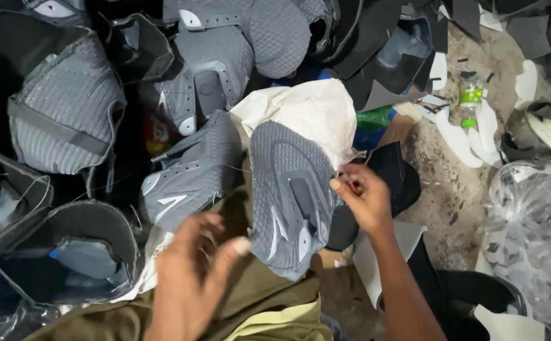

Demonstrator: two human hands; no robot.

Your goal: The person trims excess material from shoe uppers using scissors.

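Left hand: nearest the camera, low centre. Fingers loosely curled, a bit blurred; thumb tip pressed to the lower left edge of the grey shoe upper. Pinching that rim or only touching it – can't tell.
Lap: olive-green cloth under the hand and the upper, w/ a pale yellow-green strip at the bottom edge.
Grey shoe upper: centre of view, lying on the lap cloth, toe end pointing up-left, knit texture, light stripe marks near its lower end. Its top edge overlaps the white sack.
Right hand: just right of the upper, at its right edge. Fingertips bunched tight together, thumb against forefinger, nipped on sth small and reddish – too tiny to name. Forearm runs down to the bottom edge.
Second upper: same grey kind, just left of the centre one, edges nearly touching.
Left pile: more grey knit uppers and dark lined pieces packed close, up to the left and top edges. Hardly any gap there.
Black pieces: under and behind the right hand, flat dark cut-outs.
Floor: bare dusty patch right of the forearm, the only open room around.
Far right: crumpled clear plastic bag by the right edge.
Far top right: small clear bottle w/ green label lying among white sole-shaped scraps.
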